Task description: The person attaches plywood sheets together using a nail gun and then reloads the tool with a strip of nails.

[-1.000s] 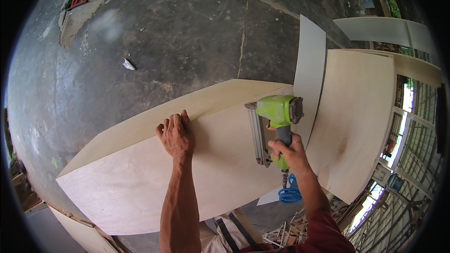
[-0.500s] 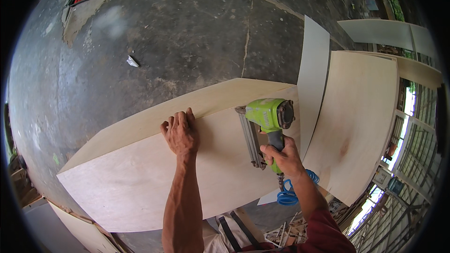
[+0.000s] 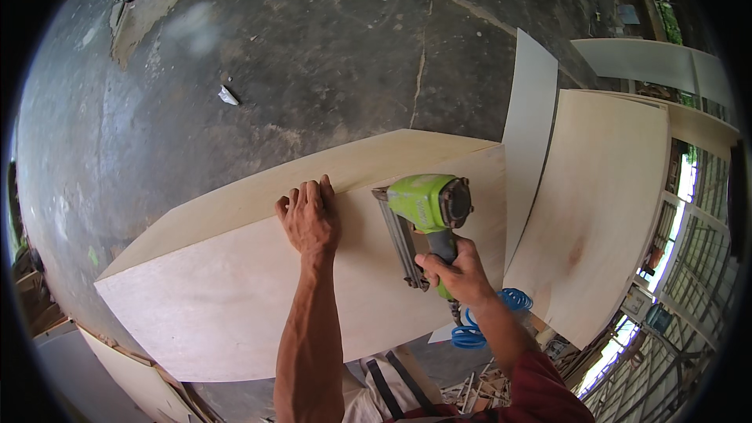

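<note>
A long pale plywood box [image 3: 235, 298] lies in front of me, with two panels meeting along a long edge. My left hand [image 3: 311, 215] is closed over that edge, fingers bent onto the far panel [image 3: 352, 158]. In my right hand [image 3: 464, 270] is a green air nail gun [image 3: 423, 202], gripped by its dark handle. The gun's nose is over the panel near the edge, to the right of my left hand; whether it touches the wood I cannot tell. A blue coiled air hose [image 3: 470, 337] hangs beneath the handle.
A white panel [image 3: 533, 117] and a large plywood sheet [image 3: 591, 211] stand to the right. Wood scraps [image 3: 478, 392] lie near my legs. Beyond the box is a stained concrete floor [image 3: 313, 70] with a crumpled white scrap [image 3: 227, 95]. More boards [image 3: 129, 372] are at the lower left.
The nail gun in my right hand has shifted left and slightly down, closer to my left hand. My left hand keeps its place on the box edge; the view has moved slightly.
</note>
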Available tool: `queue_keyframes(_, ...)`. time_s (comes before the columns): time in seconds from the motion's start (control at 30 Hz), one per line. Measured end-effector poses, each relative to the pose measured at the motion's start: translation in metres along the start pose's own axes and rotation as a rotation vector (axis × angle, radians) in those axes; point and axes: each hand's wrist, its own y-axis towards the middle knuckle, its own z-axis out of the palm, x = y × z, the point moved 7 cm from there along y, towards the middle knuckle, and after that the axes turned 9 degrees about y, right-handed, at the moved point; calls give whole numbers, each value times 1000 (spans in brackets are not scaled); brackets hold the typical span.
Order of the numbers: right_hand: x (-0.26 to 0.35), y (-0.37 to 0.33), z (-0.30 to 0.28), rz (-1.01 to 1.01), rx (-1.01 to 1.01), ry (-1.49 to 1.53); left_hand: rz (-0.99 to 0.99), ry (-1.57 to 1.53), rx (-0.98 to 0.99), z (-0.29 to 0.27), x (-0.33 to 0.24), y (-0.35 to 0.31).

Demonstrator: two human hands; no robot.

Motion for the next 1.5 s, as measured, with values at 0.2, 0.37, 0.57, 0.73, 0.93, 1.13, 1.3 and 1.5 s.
queue_keyframes(0.2,2,2,14,-4,21,-86,0,-21,18,2,-1,-1)
queue_keyframes(0.37,5,2,21,13,0,0,-43,-30,81,4,3,1)
queue_keyframes(0.57,0,-4,26,7,-32,-1,-39,-51,64,6,2,-1)
queue_keyframes(0.73,-11,-4,48,2,22,16,-78,-55,82,5,8,-1)
queue_keyframes(0.93,-15,0,65,-8,51,-73,-83,-93,62,17,13,-5)
queue_keyframes(1.13,-14,0,65,-1,59,-86,-105,-152,70,11,14,-6)
queue_keyframes(1.3,-15,0,65,-8,52,-112,-83,-188,6,10,14,-7)
queue_keyframes(1.5,-24,-10,62,-5,15,-15,-86,-217,61,11,13,-8)
